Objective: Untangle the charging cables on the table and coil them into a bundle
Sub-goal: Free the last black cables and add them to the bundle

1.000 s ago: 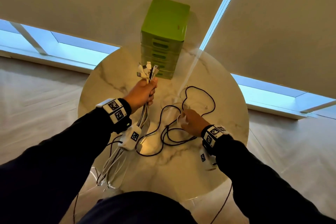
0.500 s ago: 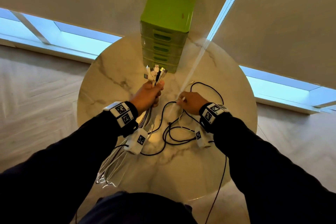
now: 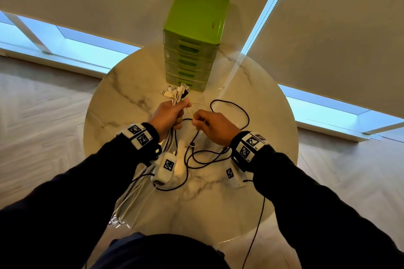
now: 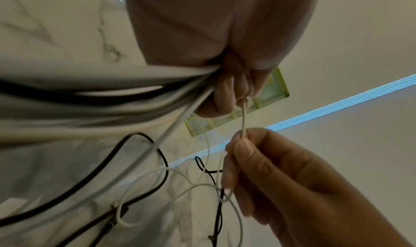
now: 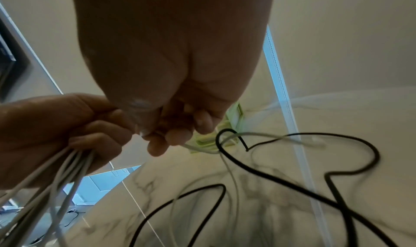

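My left hand (image 3: pixel 169 114) grips a bundle of mostly white cables (image 3: pixel 172 142) above the round marble table (image 3: pixel 218 203). Their plug ends (image 3: pixel 176 91) fan out above the fist, and the rest trails back over the near edge. In the left wrist view the same bundle of cables (image 4: pixel 94 97) runs into the left hand (image 4: pixel 227 92). My right hand (image 3: pixel 209 125) is right beside the left and pinches a thin white cable (image 4: pixel 243 119) that runs up into the left fist. A black cable (image 3: pixel 238 111) lies looped on the table by the right hand; the same black cable (image 5: pixel 315 162) loops through the right wrist view.
A green plastic drawer unit (image 3: pixel 192 37) stands at the table's far edge, just beyond the plug ends. Window blinds hang behind it. A black lead (image 3: pixel 255 229) hangs off the near right edge of the table toward the floor.
My right hand has lifted off the table and moved left and forward to my left hand, carrying the thin white cable. The left hand stayed up with the bundle.
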Motion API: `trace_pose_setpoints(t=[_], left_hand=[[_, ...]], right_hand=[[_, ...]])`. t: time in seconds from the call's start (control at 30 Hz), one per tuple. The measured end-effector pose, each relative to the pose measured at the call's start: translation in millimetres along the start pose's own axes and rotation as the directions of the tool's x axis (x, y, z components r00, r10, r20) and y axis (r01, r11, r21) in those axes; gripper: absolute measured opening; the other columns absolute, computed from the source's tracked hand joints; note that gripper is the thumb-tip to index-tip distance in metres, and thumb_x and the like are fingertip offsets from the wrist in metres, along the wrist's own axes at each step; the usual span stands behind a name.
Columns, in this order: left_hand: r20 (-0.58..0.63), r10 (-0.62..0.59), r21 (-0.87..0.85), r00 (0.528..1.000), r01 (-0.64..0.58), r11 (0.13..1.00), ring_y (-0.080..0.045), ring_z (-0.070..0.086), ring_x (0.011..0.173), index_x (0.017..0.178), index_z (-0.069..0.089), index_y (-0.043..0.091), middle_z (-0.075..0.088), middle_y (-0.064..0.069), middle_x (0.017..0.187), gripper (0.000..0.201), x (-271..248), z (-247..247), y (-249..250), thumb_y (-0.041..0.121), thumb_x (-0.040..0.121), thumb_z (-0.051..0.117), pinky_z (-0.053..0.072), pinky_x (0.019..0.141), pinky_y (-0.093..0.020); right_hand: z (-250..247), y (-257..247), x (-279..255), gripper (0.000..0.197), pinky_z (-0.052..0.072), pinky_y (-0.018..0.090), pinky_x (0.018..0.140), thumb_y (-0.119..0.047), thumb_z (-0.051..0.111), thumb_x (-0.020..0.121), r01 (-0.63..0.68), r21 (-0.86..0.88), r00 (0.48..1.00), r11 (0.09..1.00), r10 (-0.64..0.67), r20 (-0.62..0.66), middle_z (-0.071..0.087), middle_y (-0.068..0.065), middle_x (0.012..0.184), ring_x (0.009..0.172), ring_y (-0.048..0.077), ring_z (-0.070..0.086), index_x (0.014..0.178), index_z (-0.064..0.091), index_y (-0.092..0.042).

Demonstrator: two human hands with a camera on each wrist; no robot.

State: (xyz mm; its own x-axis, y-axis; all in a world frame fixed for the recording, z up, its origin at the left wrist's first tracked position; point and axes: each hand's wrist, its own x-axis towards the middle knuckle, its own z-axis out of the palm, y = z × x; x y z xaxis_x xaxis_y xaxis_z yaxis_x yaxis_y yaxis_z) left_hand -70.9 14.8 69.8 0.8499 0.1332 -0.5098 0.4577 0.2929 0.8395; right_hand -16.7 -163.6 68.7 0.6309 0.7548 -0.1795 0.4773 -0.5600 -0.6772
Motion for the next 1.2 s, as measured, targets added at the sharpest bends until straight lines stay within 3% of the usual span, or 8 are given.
trace_pose_setpoints(t=[0.2,0.37,0.5,0.63,0.73,0.83,1.1,1.2], left_hand=[[-0.135,0.064,-0.01,0.989,-0.066,0.998,-0.009,0.028,0.048,0.104,0.068,0.014,0.032,0.01,0.057,0.018,-5,-4,-1,0.029,0.101,0.058,0.027,0.044,-0.022],[-0.009,0.097,0.037,0.995,-0.096,0.995,-0.011,0.027,0.048,0.103,0.069,0.009,0.03,0.005,0.057,0.019,-26,-2,1,0.026,0.099,0.061,0.026,0.044,-0.022],[0.079,0.1,0.08,0.992,-0.107,0.991,-0.011,0.024,0.047,0.109,0.068,0.002,0.027,0.004,0.055,0.026,-44,-4,4,0.025,0.1,0.06,0.025,0.044,-0.022],[0.093,0.127,0.058,0.988,-0.132,0.99,-0.011,0.022,0.047,0.104,0.07,0.01,0.024,0.001,0.058,0.02,-53,-24,16,0.025,0.102,0.057,0.023,0.044,-0.022],[0.112,0.118,0.059,0.987,-0.125,0.99,-0.013,0.021,0.049,0.108,0.068,0.008,0.023,0.0,0.06,0.021,-63,-39,23,0.025,0.102,0.057,0.021,0.046,-0.024],[0.114,0.119,0.089,0.986,-0.13,0.988,-0.013,0.021,0.049,0.11,0.066,0.005,0.022,-0.001,0.061,0.023,-72,-44,24,0.024,0.101,0.057,0.02,0.047,-0.026],[0.079,0.1,0.219,0.992,-0.116,0.969,-0.012,0.028,0.047,0.106,0.072,0.008,0.03,0.0,0.058,0.025,-77,-49,5,0.03,0.098,0.063,0.028,0.046,-0.023],[0.069,0.101,0.223,0.992,-0.114,0.968,-0.01,0.028,0.048,0.114,0.073,0.015,0.03,0.005,0.058,0.029,-76,-38,-7,0.037,0.098,0.062,0.027,0.046,-0.023]], right_hand=[[1,12,-23,0.016,0.043,0.02,0.073,-0.029,0.046,0.105,-0.097,0.02,0.988,0.995,0.094,0.119,0.069,-0.002,0.082,0.076,0.012,0.061,0.098,0.057,-0.02],[-19,8,-14,0.043,0.046,0.031,0.091,-0.051,0.035,0.104,-0.234,0.125,0.971,0.964,0.224,0.088,0.07,-0.006,0.105,0.096,0.014,0.062,0.107,0.066,-0.022],[-20,-8,12,0.03,0.046,0.034,0.092,-0.036,0.046,0.103,-0.177,0.088,0.984,0.98,0.179,-0.013,0.062,0.0,0.117,0.102,0.017,0.057,0.123,0.056,-0.016],[-15,-14,20,0.038,0.041,0.03,0.069,-0.018,0.064,0.09,-0.156,-0.015,0.906,0.988,0.137,-0.401,0.05,0.005,0.098,0.078,0.015,0.049,0.117,0.038,-0.014],[-17,-19,21,0.054,0.052,0.029,0.057,-0.028,0.063,0.095,-0.217,0.183,0.955,0.959,0.247,-0.162,0.063,0.009,0.073,0.057,0.016,0.06,0.136,0.028,-0.025],[-14,-29,22,0.022,0.054,0.031,0.071,-0.036,0.051,0.101,-0.183,0.021,0.97,0.983,0.177,0.168,0.069,0.003,0.075,0.063,0.014,0.066,0.115,0.059,-0.019],[-57,-7,20,0.015,0.047,0.03,0.077,-0.029,0.057,0.095,-0.314,-0.063,0.936,0.947,0.297,-0.191,0.07,-0.004,0.092,0.085,0.018,0.064,0.093,0.069,-0.019],[-65,-16,12,0.017,0.057,0.033,0.082,-0.015,0.055,0.092,-0.263,0.175,0.942,0.949,0.291,-0.166,0.073,-0.003,0.095,0.091,0.018,0.069,0.093,0.072,-0.017]])
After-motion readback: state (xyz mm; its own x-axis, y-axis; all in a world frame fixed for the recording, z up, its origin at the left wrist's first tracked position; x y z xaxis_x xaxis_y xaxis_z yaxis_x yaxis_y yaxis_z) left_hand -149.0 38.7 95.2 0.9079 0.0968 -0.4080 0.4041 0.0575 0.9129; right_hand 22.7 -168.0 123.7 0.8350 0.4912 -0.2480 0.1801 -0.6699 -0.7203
